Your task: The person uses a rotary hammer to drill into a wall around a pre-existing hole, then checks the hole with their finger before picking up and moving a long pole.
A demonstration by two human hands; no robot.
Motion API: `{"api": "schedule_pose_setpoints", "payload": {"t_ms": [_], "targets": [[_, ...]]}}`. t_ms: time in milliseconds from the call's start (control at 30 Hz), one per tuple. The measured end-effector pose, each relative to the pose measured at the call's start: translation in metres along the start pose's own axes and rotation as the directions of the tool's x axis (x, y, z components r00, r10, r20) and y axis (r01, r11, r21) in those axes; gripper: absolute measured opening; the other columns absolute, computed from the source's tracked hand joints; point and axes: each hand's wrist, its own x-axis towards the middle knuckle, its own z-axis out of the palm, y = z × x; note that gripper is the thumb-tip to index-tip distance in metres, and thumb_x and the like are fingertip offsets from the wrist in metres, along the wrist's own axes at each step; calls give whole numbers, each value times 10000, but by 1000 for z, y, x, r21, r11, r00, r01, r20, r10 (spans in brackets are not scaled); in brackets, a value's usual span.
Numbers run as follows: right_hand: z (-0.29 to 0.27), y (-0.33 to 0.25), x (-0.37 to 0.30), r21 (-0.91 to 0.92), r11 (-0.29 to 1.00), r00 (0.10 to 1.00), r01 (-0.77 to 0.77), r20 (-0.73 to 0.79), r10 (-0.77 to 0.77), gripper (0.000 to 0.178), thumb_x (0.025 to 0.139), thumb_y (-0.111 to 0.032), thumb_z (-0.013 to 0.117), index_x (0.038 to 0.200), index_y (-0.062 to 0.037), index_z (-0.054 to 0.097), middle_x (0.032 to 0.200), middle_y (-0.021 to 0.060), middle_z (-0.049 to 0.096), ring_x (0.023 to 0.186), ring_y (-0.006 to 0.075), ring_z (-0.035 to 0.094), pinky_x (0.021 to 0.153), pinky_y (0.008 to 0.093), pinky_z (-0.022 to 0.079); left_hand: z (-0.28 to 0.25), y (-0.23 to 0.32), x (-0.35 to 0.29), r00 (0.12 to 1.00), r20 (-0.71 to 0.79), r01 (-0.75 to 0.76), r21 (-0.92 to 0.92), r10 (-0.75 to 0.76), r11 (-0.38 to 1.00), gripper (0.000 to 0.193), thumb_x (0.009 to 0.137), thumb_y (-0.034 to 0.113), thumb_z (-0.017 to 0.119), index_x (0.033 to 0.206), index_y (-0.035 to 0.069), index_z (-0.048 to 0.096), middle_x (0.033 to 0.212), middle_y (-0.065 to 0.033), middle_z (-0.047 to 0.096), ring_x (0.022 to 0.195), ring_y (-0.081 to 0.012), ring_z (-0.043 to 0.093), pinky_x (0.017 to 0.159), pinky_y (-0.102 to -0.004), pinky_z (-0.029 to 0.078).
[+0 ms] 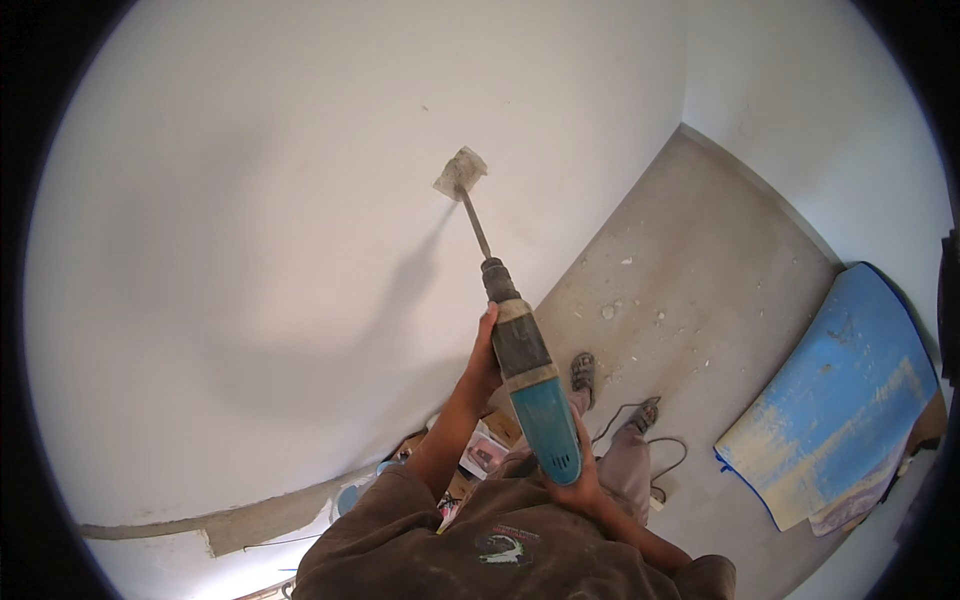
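Observation:
A teal and dark grey rotary hammer [545, 415] points up and away from me, with both my hands on it. Its long chisel bit [476, 226] meets the lower edge of a small, roughly square chipped recess [463, 169] in the white wall [300, 180]. My left hand [486, 350] is closed round the left side of the tool's front body; most of its fingers are hidden behind it. At the rear end, my right hand [576, 482] grips the handle, which the teal housing partly covers.
Rubble bits [609, 312] lie scattered over the grey floor [690, 240]. A dark cord [684, 450] loops by my feet. At the right, a worn blue board-like sheet [840, 370] leans near the wall. Cardboard boxes [503, 428] stand at the wall's foot, lower left.

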Motion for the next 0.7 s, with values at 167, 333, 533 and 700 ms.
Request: {"api": "schedule_pose_setpoints", "payload": {"t_ms": [167,333,533,700], "targets": [[0,-10,-7,-107,985,991,-133,-24,131,981,690,-81,736,1453,1,125,1363,211,408,1273,269,415,1049,372,339,4,2,-8,992,-58,109,-18,-110,994,545,871,572,527,1136,97,502,1002,-75,597,908,-184,601,828,-344,504],[-51,53,-54,23,962,963,-270,6,270,842,690,-85,751,1376,8,271,1346,163,399,1225,228,418,1015,355,344,23,-3,-7,999,46,8,16,-9,1000,596,852,497,614,1238,92,408,1053,-51,548,969,-160,573,857,-334,497],[-86,29,-44,50,991,992,-122,-37,124,374,738,-18,721,1091,-10,597,1000,93,657,902,185,624,797,320,500,39,-5,-3,993,73,-90,17,88,996,640,837,498,634,1258,90,379,1082,-63,532,983,-172,573,816,-337,518],[-111,-27,-1,257,949,981,-183,106,161,552,718,-19,746,1207,-23,490,1073,104,629,965,194,609,844,338,486,56,-3,5,994,61,-88,20,87,996,666,830,494,646,1287,107,355,1147,-61,500,1038,-174,545,841,-350,498]]}}
